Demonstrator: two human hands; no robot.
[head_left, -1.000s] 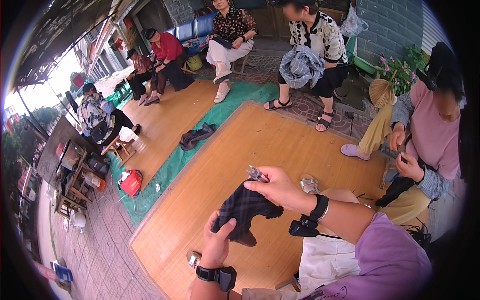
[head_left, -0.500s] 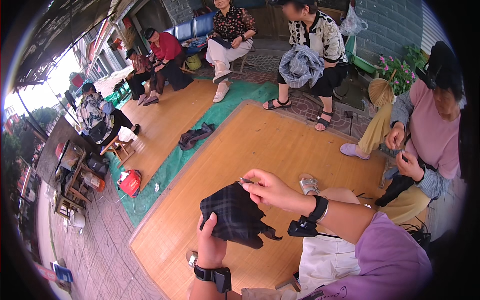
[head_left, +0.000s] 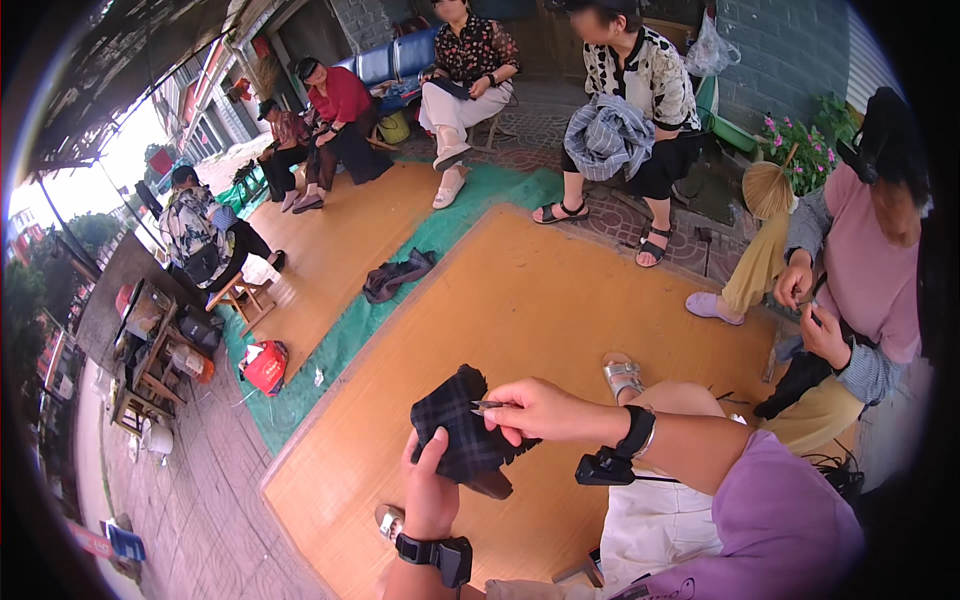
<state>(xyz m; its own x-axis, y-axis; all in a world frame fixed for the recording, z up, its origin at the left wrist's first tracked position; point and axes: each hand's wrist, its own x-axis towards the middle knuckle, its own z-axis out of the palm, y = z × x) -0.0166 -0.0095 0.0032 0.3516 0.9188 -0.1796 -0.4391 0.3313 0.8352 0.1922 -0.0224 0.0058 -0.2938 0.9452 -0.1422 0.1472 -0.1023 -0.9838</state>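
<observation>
A dark plaid cloth (head_left: 453, 430), folded or bunched, is held up in front of me at the lower middle. From below, my left hand (head_left: 430, 490) grips its near left edge, with the thumb lying on top. My right hand (head_left: 545, 412) pinches a small pointed metal tool (head_left: 488, 405), whose exact kind is too small to tell. Its tip points left and lies over or against the cloth's upper face. The far right edge of the cloth looks ragged and is partly covered by my right fingers.
Below my hands spreads a tan mat (head_left: 580, 300), with a green sheet (head_left: 330, 370) along its left side. On that sheet are a crumpled dark cloth (head_left: 400, 275) and a red bag (head_left: 264, 367). Close at right sits a person in pink (head_left: 870, 265); several others sit farther back.
My right hand has moved down and slightly right, bringing the tool from the cloth's upper edge onto its face. The cloth now looks more compactly gathered, its loose hanging end less spread.
</observation>
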